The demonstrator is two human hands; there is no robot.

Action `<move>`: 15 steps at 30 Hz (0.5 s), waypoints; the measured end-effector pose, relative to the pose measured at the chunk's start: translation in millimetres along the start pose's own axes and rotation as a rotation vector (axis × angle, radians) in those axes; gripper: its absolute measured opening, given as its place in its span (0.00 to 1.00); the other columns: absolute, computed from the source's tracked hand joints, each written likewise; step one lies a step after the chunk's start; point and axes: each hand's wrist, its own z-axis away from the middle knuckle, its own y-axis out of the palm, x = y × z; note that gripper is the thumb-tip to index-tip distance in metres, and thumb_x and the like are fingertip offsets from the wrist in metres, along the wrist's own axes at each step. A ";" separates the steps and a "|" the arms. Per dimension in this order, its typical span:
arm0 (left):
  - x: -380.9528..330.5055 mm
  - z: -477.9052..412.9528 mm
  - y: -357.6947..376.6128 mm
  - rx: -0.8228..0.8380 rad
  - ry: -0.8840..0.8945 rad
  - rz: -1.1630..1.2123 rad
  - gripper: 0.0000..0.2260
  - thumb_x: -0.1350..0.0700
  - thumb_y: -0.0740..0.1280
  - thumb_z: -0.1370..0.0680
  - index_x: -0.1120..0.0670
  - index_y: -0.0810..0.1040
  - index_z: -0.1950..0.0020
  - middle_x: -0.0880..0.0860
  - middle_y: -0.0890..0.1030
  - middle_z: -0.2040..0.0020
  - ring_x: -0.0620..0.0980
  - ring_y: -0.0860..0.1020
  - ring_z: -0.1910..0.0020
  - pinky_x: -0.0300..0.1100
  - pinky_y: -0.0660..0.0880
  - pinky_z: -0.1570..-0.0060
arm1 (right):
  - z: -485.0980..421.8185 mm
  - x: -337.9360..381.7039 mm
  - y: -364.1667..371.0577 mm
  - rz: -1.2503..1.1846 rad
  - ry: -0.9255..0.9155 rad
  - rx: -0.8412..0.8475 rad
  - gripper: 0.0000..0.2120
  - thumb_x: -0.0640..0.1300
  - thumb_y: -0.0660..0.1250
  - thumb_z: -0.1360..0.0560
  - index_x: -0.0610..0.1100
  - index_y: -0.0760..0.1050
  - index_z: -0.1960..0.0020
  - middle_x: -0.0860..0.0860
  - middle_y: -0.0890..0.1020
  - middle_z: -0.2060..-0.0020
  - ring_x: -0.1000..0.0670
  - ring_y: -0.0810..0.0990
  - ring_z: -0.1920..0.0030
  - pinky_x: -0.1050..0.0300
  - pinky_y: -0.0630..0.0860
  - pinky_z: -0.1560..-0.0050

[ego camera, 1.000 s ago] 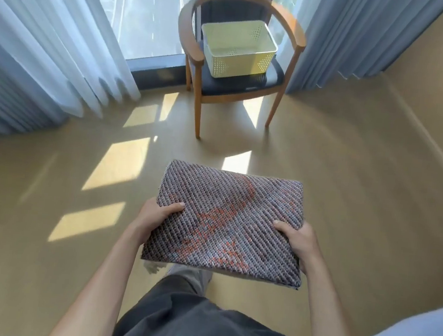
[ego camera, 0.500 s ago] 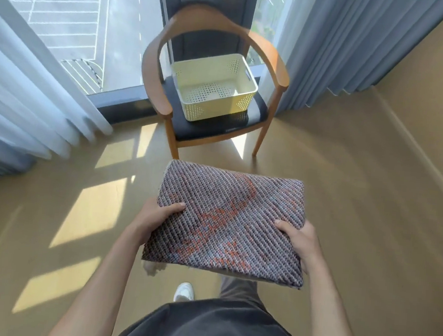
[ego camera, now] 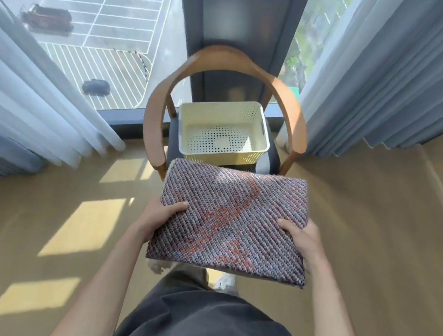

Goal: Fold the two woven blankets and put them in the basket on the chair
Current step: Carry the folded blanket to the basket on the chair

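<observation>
A folded woven blanket (ego camera: 233,217), grey with orange-red pattern, is held flat in front of me. My left hand (ego camera: 157,217) grips its left edge, thumb on top. My right hand (ego camera: 302,242) grips its right edge the same way. Just beyond the blanket's far edge stands a cream perforated basket (ego camera: 254,154), with nothing inside, on the dark seat of a wooden armchair (ego camera: 153,134). The blanket's far edge overlaps the front of the chair seat in view. No second blanket is in sight.
The chair stands against a floor-to-ceiling window with a dark frame post (ego camera: 241,34) behind it. Pale curtains (ego camera: 31,111) hang at the left, grey-blue curtains (ego camera: 386,75) at the right. Tan floor with sun patches (ego camera: 82,225) surrounds me.
The chair and basket have come much closer and now sit right in front of the blanket. My hands keep the same grip on the folded blanket.
</observation>
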 end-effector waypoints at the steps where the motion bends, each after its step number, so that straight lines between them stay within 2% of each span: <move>1: -8.6 -9.9 1.9 -0.002 -0.005 0.011 0.22 0.52 0.76 0.31 0.53 0.73 0.40 0.51 0.81 0.49 0.51 0.80 0.51 0.43 0.76 0.55 | -13.2 10.2 1.7 0.008 -0.003 0.008 0.17 0.39 0.74 0.31 0.43 0.75 0.44 0.49 0.83 0.51 0.48 0.82 0.52 0.51 0.77 0.48; 5: -38.7 -56.5 4.3 -0.017 -0.033 0.043 0.23 0.52 0.76 0.31 0.53 0.73 0.39 0.53 0.81 0.47 0.52 0.80 0.50 0.43 0.76 0.56 | -65.3 50.7 13.1 0.014 -0.019 0.024 0.14 0.36 0.73 0.31 0.43 0.77 0.47 0.48 0.83 0.53 0.48 0.82 0.53 0.52 0.77 0.49; 10: -87.3 -135.7 3.8 -0.062 -0.071 0.072 0.22 0.51 0.76 0.32 0.53 0.74 0.42 0.51 0.81 0.51 0.50 0.80 0.53 0.40 0.74 0.62 | -146.1 107.1 39.1 0.099 -0.072 0.026 0.13 0.35 0.72 0.31 0.44 0.77 0.49 0.49 0.83 0.53 0.49 0.81 0.54 0.52 0.77 0.49; 15: -150.9 -205.6 -4.5 -0.042 -0.082 0.057 0.22 0.48 0.75 0.31 0.51 0.72 0.42 0.49 0.79 0.51 0.48 0.79 0.54 0.39 0.73 0.62 | -218.3 167.2 62.6 0.151 -0.052 -0.002 0.10 0.38 0.74 0.33 0.48 0.77 0.55 0.52 0.84 0.54 0.51 0.82 0.54 0.54 0.77 0.49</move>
